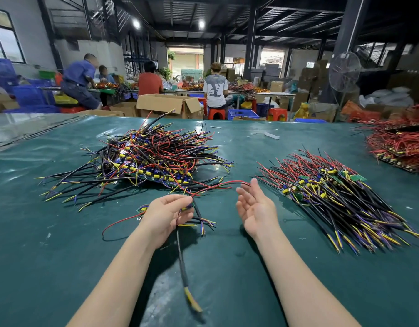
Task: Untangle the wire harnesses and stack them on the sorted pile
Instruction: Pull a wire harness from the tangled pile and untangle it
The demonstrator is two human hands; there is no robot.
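Note:
A tangled heap of wire harnesses (154, 159) lies on the green table, ahead and left of my hands. The sorted pile (333, 197) lies to the right, its black cables fanned out in line. My left hand (167, 215) grips a few harnesses (188, 208) by their small boards; a black cable (183, 263) hangs from it toward me and a red wire (217, 186) arcs off to the right. My right hand (255, 208) is held palm-up with straight fingers, just under the red wire's tip, holding nothing.
The green table cover (62, 232) runs to all sides. Another stack of red-wired boards (399, 147) sits at the far right edge. A loose red wire (116, 226) lies left of my left wrist. Several people work at benches beyond the table, among cardboard boxes (168, 106).

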